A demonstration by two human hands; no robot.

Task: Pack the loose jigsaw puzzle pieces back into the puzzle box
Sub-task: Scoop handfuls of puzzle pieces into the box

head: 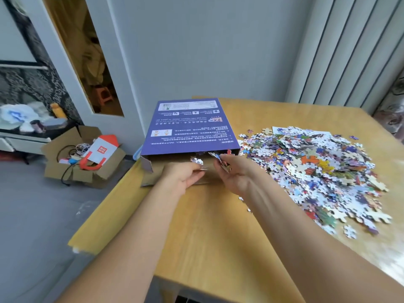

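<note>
Box (190, 125): one, flat purple printed cardboard, end flap open.
Pieces (317, 171): glossy interlocking heap, uncountable.
Left hand (185, 174): fingers curled, pinching few pieces.
Right hand (234, 171): fingers curled round handful.
Table (218, 237): smooth pale wood.

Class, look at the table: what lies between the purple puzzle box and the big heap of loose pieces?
Head view: a few stray pieces lie on the table between puzzle box and heap.

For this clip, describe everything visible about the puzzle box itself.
The puzzle box is a flat purple cardboard carton lying on the wooden table, printed back face up with white text and small pictures. Its near end is open, brown flaps folded out toward the person. The left hand rests on the bottom flap, pinching a few pieces; the right hand holds pieces at the opening. The loose pile lies just right of it.
</note>
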